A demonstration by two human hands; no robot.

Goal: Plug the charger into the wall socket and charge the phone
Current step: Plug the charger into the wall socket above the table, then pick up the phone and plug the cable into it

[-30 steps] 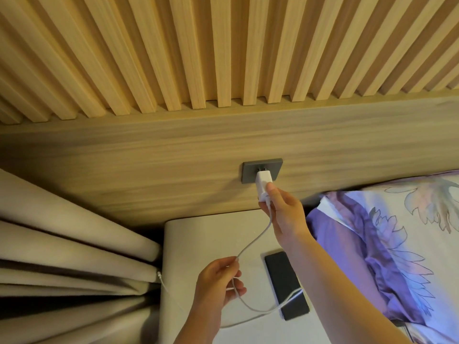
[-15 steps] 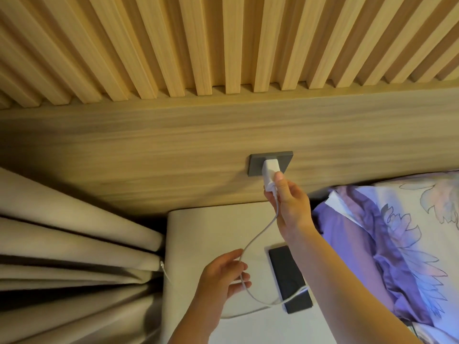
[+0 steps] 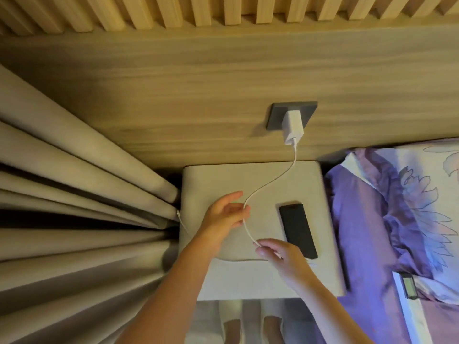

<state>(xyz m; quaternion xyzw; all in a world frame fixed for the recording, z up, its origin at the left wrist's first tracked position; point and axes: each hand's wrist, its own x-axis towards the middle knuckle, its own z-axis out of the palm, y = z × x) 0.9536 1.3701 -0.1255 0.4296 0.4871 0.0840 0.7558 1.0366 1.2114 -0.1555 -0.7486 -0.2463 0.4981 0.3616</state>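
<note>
A white charger [image 3: 293, 126] sits plugged into the grey wall socket [image 3: 277, 116] on the wooden panel. Its white cable [image 3: 270, 182] curves down over the bedside table [image 3: 203, 180]. My left hand [image 3: 223, 217] holds the cable loosely at its bend, fingers curled around it. My right hand [image 3: 280, 254] pinches the cable lower down, just left of the black phone [image 3: 298, 230], which lies face up on the table. The cable's free end [image 3: 179, 215] hangs off the table's left edge by the curtain.
Beige curtains [image 3: 74, 194] hang in folds close against the table's left side. A bed with a purple flowered cover [image 3: 397, 207] borders the table on the right. A vertical wooden slat wall [image 3: 223, 11] rises above the panel.
My right hand has let go of the charger, now seated in the socket, and dropped down to grip the cable beside the phone. The view has tilted downward.
</note>
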